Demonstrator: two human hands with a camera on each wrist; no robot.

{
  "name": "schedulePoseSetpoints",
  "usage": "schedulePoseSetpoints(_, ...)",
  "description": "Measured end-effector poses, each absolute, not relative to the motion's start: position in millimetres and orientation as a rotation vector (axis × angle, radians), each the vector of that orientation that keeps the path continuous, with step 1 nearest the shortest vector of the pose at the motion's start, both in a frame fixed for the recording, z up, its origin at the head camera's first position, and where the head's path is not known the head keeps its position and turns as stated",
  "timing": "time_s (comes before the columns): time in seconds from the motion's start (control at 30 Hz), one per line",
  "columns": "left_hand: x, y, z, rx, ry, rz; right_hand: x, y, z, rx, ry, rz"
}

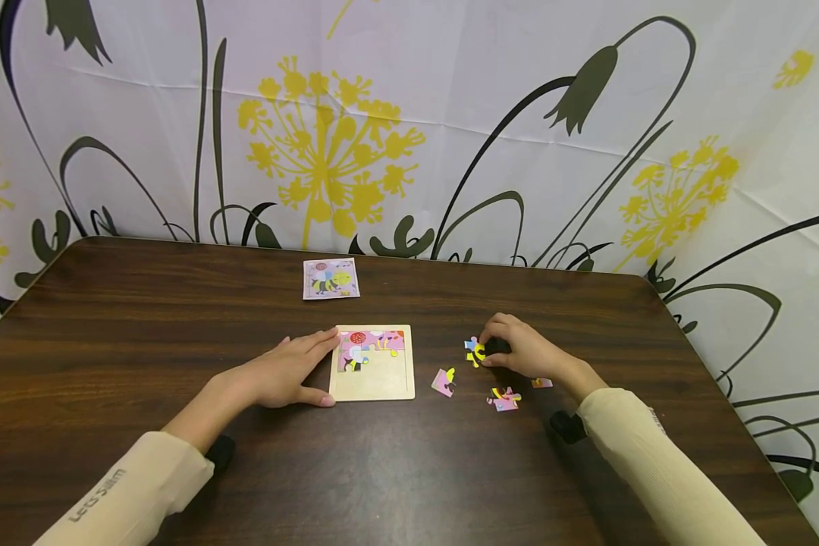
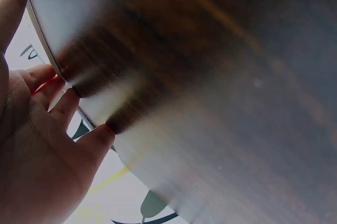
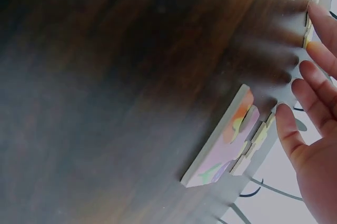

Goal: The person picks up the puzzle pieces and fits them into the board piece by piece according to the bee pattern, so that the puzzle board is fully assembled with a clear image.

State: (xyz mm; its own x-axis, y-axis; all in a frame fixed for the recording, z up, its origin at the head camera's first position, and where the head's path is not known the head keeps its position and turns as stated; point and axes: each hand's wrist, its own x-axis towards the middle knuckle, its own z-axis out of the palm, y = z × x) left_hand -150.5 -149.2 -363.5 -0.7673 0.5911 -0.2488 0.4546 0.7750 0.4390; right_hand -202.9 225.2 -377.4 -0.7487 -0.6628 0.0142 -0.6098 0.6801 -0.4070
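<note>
My left hand (image 1: 283, 373) rests at the left side of a square wooden puzzle tray (image 1: 375, 393), its fingers extended along the frame and the thumb near the lower left corner. Several joined pieces (image 1: 358, 350) fill the tray's top and left part, in pink with a bee's dark stripe. In the left wrist view the fingertips (image 2: 109, 127) meet the tabletop. To the right of the tray, my right hand (image 1: 519, 349) pinches a blue, yellow and black puzzle piece (image 1: 474, 352) at its right edge, between thumb and index finger.
Loose pieces lie near the right hand: a pink corner piece (image 1: 444, 381), a pink and yellow piece (image 1: 504, 399) and one (image 1: 541, 383) beside the wrist. A bee picture card (image 1: 331, 278) lies at the back of the dark wooden table (image 1: 396, 470). A flowered cloth (image 1: 464, 152) hangs behind.
</note>
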Motion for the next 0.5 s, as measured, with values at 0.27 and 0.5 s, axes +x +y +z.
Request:
schedulePoseSetpoints(0.27, -150.8, -149.0, -364.9, 0.795, 2.594, 0.506, -203.8, 225.6, -379.6, -1.067, 2.752, -0.597)
schedulePoseSetpoints(0.5, -150.4, -149.0, -363.9, 0.8, 2.597, 0.51, -203.8, 223.9, -380.5, -1.085, 2.76, -0.6)
